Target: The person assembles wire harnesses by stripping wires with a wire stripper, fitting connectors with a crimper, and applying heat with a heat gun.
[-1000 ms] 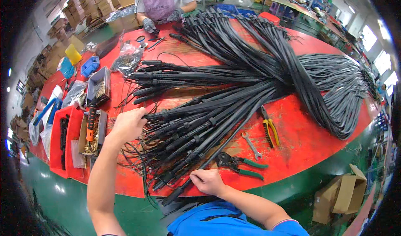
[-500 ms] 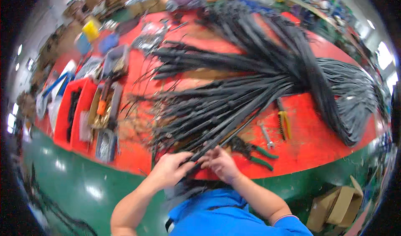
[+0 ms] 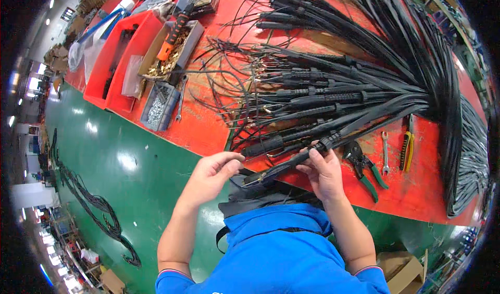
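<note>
My right hand (image 3: 324,175) is closed around a black cable (image 3: 278,170) at the table's front edge, thumb by its ribbed sleeve. The cable's free end points left, toward my other hand. My left hand (image 3: 205,178) is pinched, thumb against fingers, just left of that end; what sits in the pinch, if anything, is too small to make out. Beyond both hands, a large bundle of black cables (image 3: 385,75) fans out leftward. Many of them carry ribbed black sleeves and end in thin loose wires (image 3: 245,88).
Green-handled pliers (image 3: 364,170), a wrench (image 3: 385,153) and yellow-and-black pliers (image 3: 406,151) lie right of my right hand. To the left stand a red bin (image 3: 99,86), a box of brass-coloured parts (image 3: 190,41) with an orange-and-black screwdriver (image 3: 167,48), and a grey tray (image 3: 169,106).
The view has shifted, bringing the table's contents into a different position. My left hand has come off the cable to its left, while my right hand now grips the cable by the sleeve.
</note>
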Motion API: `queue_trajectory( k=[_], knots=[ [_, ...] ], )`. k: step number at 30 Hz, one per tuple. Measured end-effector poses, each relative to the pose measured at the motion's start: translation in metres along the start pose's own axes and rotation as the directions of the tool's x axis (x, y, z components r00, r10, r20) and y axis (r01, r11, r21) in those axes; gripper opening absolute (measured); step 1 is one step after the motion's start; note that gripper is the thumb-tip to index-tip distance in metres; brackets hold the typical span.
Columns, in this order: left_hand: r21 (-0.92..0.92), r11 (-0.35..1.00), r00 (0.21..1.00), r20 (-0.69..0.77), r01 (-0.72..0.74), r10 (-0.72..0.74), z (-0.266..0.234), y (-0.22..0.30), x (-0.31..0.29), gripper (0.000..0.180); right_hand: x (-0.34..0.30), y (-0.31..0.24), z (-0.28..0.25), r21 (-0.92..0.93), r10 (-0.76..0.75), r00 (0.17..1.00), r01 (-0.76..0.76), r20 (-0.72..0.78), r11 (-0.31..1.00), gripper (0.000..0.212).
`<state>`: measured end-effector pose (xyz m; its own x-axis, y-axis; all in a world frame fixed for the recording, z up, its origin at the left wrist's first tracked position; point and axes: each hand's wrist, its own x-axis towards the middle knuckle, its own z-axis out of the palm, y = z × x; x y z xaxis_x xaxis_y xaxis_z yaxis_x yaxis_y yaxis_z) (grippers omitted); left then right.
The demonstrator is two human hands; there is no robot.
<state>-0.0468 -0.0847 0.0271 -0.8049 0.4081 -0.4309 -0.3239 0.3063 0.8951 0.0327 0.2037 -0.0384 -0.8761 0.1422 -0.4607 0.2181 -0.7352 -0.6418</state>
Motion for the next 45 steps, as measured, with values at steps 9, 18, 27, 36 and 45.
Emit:
queue_trajectory(
  k=[9, 18, 27, 36, 45],
  knots=[
    [0.079, 0.982, 0.973, 0.143, 0.173, -0.182, 0.016, -0.020, -0.009, 0.028, -0.005, -0.008, 0.016, -0.060, 0.002, 0.996, -0.007, -0.087, 0.998, 0.022],
    [0.008, 0.986, 0.927, 0.339, 0.167, -0.160, 0.015, -0.030, 0.005, 0.031, 0.002, -0.005, 0.030, -0.136, -0.014, 0.974, -0.017, -0.225, 0.991, 0.019],
    [-0.202, 0.887, 0.805, 0.536, 0.414, -0.254, 0.014, -0.031, 0.006, 0.029, -0.033, -0.001, 0.023, -0.487, -0.339, 0.880, 0.147, -0.333, 0.861, 0.022],
    [-0.466, 0.778, 0.870, 0.449, 0.422, -0.203, 0.024, -0.040, -0.008, 0.029, -0.025, -0.042, 0.053, -0.706, -0.253, 0.660, 0.680, 0.707, -0.200, 0.032],
    [-0.573, 0.799, 0.977, 0.016, 0.183, -0.213, 0.040, -0.026, -0.007, 0.038, 0.050, -0.073, 0.098, -0.565, 0.187, 0.580, 0.815, 0.793, -0.129, 0.024]
  ],
)
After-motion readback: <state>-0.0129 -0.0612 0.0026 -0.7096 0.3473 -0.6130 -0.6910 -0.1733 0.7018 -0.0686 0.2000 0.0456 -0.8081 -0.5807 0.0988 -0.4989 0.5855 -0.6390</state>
